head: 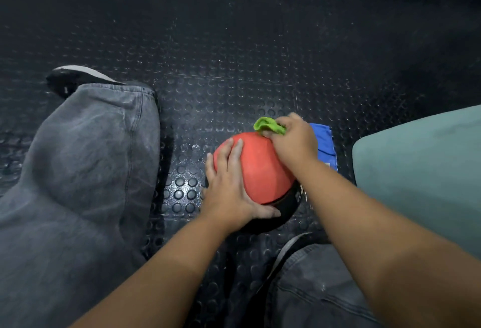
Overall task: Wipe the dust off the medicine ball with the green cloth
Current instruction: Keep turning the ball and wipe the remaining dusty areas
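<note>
A red and black medicine ball [260, 168] sits on the studded black rubber floor between my legs. My left hand [229, 184] lies flat against the ball's left side, fingers spread over the red part, thumb on the black part below. My right hand [291, 140] grips the green cloth [268, 124] and presses it on the top far side of the ball. Only a bunched end of the cloth sticks out to the left of my fingers; the remainder is hidden under the hand.
A blue cloth [324, 142] lies on the floor just right of the ball, partly behind my right arm. A teal padded seat [421, 171] fills the right edge. My grey trouser leg [86, 171] and black shoe [78, 75] take up the left.
</note>
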`<state>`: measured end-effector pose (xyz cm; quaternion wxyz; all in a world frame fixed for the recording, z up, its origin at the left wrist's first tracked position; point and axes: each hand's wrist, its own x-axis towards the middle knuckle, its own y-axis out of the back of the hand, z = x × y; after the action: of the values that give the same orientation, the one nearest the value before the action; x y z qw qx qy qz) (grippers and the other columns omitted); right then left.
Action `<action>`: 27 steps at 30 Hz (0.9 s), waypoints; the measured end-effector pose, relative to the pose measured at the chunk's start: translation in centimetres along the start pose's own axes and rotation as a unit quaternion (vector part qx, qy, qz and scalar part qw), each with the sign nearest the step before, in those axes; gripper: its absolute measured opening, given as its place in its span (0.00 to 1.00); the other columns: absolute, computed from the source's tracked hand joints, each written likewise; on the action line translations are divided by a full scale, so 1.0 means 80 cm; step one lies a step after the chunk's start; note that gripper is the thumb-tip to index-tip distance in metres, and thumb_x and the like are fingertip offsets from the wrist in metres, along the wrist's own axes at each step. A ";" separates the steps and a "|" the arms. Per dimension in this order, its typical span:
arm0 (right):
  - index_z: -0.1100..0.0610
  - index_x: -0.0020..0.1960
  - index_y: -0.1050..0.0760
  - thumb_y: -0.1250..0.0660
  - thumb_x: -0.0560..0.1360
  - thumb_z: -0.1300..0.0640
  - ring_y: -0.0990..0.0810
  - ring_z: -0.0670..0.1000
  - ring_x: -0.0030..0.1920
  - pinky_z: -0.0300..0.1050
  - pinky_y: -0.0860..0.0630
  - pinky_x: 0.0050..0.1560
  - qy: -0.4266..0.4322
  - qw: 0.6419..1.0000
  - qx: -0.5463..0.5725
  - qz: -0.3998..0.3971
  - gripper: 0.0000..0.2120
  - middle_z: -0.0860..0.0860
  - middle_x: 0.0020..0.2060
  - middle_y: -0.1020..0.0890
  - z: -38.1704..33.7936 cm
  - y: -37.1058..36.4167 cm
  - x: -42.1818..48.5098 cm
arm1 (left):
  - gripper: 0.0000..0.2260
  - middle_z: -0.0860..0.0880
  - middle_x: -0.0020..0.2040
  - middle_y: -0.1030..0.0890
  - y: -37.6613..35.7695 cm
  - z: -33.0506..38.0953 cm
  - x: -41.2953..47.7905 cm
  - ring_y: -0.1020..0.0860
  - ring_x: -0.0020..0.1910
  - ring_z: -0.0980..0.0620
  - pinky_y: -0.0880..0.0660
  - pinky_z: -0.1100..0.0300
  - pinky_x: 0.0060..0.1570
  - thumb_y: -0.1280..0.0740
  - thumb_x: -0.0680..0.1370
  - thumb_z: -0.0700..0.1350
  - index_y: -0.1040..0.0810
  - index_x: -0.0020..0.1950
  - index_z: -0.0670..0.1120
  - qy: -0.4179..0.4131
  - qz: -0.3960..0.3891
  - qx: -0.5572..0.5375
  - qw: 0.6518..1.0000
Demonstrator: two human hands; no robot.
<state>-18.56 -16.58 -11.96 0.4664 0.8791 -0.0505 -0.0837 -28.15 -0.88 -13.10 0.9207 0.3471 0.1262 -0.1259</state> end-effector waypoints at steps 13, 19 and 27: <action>0.48 0.46 0.18 0.35 0.63 0.66 0.28 0.53 0.46 0.49 0.26 0.41 0.136 0.988 0.002 0.076 0.18 0.45 0.42 0.24 -0.013 0.009 -0.101 | 0.65 0.61 0.80 0.55 0.007 0.008 0.040 0.56 0.80 0.43 0.45 0.40 0.76 0.20 0.54 0.63 0.57 0.81 0.59 0.031 0.015 -0.037 0.999; 0.46 0.46 0.20 0.33 0.71 0.55 0.28 0.53 0.51 0.46 0.30 0.41 0.057 0.994 -0.008 0.093 0.06 0.44 0.43 0.26 -0.022 0.001 -0.028 | 0.68 0.65 0.78 0.55 0.004 0.007 0.041 0.56 0.80 0.45 0.45 0.40 0.77 0.19 0.52 0.68 0.57 0.81 0.59 0.040 0.036 -0.049 0.997; 0.50 0.58 0.22 0.32 0.73 0.41 0.22 0.56 0.58 0.46 0.28 0.55 -0.092 0.985 -0.022 -0.145 0.19 0.51 0.56 0.18 0.004 0.008 0.077 | 0.67 0.66 0.77 0.53 -0.001 -0.001 0.026 0.54 0.79 0.47 0.46 0.38 0.77 0.18 0.51 0.68 0.55 0.80 0.62 0.026 0.049 -0.070 0.996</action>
<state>-12.59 -18.23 -12.27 0.4621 0.8550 0.0362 -0.2324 -26.22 -1.22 -13.89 0.9441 0.2910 0.1419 -0.0626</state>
